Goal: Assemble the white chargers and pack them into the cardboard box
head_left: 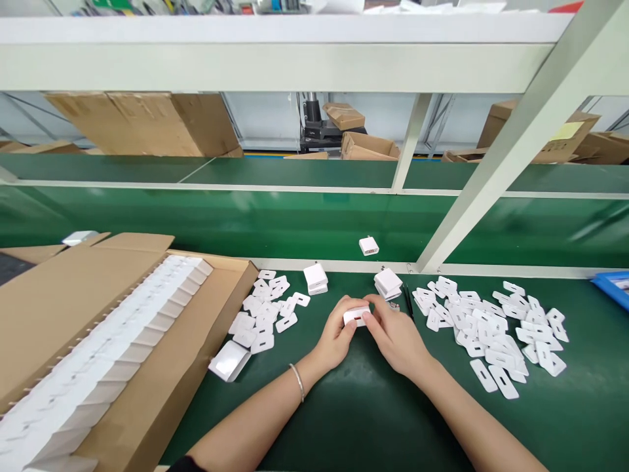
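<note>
Between both hands is a small white plastic housing (357,316) with a dark slot in the end facing me. My left hand (339,333) grips its left side, fingers curled behind and thumb in front. On the right side my right hand (393,333) pinches it the same way. Just beyond the hands stand two small stacks of similar white housings, a left stack (316,278) and a right stack (388,284). Dark tweezers (408,300) lie beside my right hand, and a small metallic piece there is partly hidden.
Loose white slotted plates lie in a left pile (265,311) and a larger right pile (491,328). A cardboard box (230,314) with rows of white pieces fills the left. One white housing (368,246) rests on the ledge. A slanted post (491,157) rises at right, near a blue tray (612,288).
</note>
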`<state>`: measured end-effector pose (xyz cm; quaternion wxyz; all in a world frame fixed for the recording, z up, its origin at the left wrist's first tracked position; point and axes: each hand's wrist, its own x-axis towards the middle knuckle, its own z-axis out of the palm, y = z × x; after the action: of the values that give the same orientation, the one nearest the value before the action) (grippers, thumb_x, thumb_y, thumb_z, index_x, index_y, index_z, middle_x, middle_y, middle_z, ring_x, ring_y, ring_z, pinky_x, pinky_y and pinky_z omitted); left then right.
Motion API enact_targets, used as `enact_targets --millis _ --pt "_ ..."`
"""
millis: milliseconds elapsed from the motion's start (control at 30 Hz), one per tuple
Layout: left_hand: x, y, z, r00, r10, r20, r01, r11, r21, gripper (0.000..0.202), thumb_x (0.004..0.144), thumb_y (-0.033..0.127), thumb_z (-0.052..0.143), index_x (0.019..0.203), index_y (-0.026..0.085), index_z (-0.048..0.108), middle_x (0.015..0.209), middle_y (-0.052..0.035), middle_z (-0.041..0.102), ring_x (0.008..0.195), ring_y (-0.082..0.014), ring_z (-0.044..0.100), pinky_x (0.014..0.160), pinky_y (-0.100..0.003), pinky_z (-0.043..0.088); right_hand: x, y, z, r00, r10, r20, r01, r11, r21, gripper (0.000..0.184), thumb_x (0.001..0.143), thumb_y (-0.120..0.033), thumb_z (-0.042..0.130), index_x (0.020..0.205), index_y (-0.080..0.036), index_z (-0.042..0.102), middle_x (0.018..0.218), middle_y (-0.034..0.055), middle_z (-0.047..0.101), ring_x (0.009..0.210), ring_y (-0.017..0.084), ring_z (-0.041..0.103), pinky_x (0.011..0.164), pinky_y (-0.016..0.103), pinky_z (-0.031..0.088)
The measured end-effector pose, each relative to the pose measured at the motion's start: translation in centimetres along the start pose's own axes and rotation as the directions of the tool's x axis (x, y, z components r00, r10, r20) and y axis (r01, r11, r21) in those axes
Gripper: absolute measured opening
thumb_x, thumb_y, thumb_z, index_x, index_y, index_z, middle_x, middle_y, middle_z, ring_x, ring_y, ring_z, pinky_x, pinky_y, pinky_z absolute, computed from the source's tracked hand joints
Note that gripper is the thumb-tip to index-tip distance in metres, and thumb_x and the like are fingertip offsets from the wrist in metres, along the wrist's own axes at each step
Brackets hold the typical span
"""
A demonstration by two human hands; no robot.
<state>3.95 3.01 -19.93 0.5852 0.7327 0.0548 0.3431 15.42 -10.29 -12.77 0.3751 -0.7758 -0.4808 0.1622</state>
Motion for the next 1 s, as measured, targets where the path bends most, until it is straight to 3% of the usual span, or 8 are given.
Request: enact_targets --millis 133,200,333,433,600,767,900,1000 --pt "0.6 -0.6 0.1 0.974 -0.172 -0.149 0.162 0.984 -0.076 0.042 0.107 0.052 0.046 0.13 0.021 0.063 0.121 -0.0103 0.066 0.098 -0.0222 0.062 0.088 -0.037 0.053 5.7 -0.3 -3.5 0.991 0.043 -0.126 -0.071 0.971 -0.228 0.047 0.108 -0.054 0.042 0.14 -0.022 0.054 0.092 0.0052 0.072 0.077 0.024 0.07 0.07 0.033 0.049" --pt "0.9 -0.8 0.0 0.949 -0.263 -0.171 0.246 0.962 -0.115 0.04 0.108 0.047 0.043 0.132 0.021 0.061 0.116 -0.0085 0.065 0.086 -0.0182 0.058 0.082 -0.034 0.053 10.2 0.6 -4.6 0.963 0.182 -0.2 -0.256 0.853 -0.455 0.049 0.105 -0.051 0.05 0.143 -0.02 0.052 0.117 0.0128 0.07 0.102 0.028 0.071 0.08 0.034 0.052" --pt "0.9 -1.0 0.1 0.931 -0.326 -0.166 0.307 0.943 -0.127 0.041 0.11 0.046 0.038 0.132 0.02 0.061 0.108 -0.0066 0.064 0.08 -0.0168 0.055 0.082 -0.033 0.052 17.7 3.1 -4.9 0.903 0.371 -0.215 -0.426 0.722 -0.545 0.065 0.092 -0.057 0.071 0.132 -0.008 0.061 0.131 0.0261 0.062 0.119 0.04 0.065 0.089 0.042 0.054" --pt "0.7 -1.1 0.2 0.939 -0.308 -0.156 0.296 0.951 -0.093 0.041 0.11 0.046 0.039 0.132 0.021 0.06 0.119 -0.009 0.064 0.09 -0.0192 0.058 0.084 -0.035 0.051 19.8 4.7 -4.7 0.865 0.44 -0.243 -0.494 0.655 -0.572 0.061 0.09 -0.052 0.077 0.129 -0.007 0.063 0.135 0.0259 0.059 0.122 0.039 0.064 0.093 0.045 0.055" --pt "0.8 -0.9 0.3 0.957 -0.256 -0.138 0.254 0.967 -0.029 0.035 0.109 0.041 0.042 0.135 0.023 0.057 0.135 -0.0111 0.059 0.115 -0.0245 0.058 0.096 -0.039 0.05 19.0 5.5 -6.0 0.848 0.459 -0.263 -0.521 0.634 -0.571 0.04 0.096 -0.033 0.071 0.128 -0.011 0.064 0.128 0.0172 0.066 0.115 0.03 0.066 0.095 0.045 0.054" --pt "0.5 -0.6 0.1 0.952 -0.278 -0.129 0.278 0.96 -0.016 0.04 0.113 0.044 0.028 0.127 0.021 0.056 0.122 -0.0101 0.062 0.106 -0.0234 0.061 0.091 -0.039 0.051 15.0 3.7 -7.9 0.93 0.287 -0.231 -0.367 0.773 -0.517 0.048 0.095 -0.034 0.063 0.137 -0.012 0.06 0.125 0.0195 0.067 0.11 0.031 0.069 0.085 0.036 0.053" --pt "0.5 -0.3 -0.1 0.994 -0.06 -0.089 0.079 0.968 0.237 0.041 0.113 0.044 0.029 0.126 0.018 0.057 0.119 -0.0122 0.058 0.112 -0.0267 0.058 0.1 -0.045 0.049 10.2 2.5 -7.9 0.978 0.15 -0.147 -0.202 0.862 -0.465 0.047 0.09 -0.039 0.067 0.133 -0.021 0.064 0.118 0.0105 0.071 0.1 0.026 0.07 0.08 0.032 0.054" --pt "0.6 0.0 -0.2 0.995 0.102 0.015 -0.096 0.871 0.482 0.041 0.11 0.041 0.033 0.128 0.014 0.058 0.112 -0.0134 0.054 0.104 -0.0291 0.055 0.094 -0.047 0.049 7.6 2.4 -6.7 0.99 0.074 -0.122 -0.122 0.879 -0.46 0.049 0.085 -0.033 0.071 0.132 -0.02 0.065 0.12 0.0111 0.069 0.107 0.029 0.068 0.09 0.037 0.054"
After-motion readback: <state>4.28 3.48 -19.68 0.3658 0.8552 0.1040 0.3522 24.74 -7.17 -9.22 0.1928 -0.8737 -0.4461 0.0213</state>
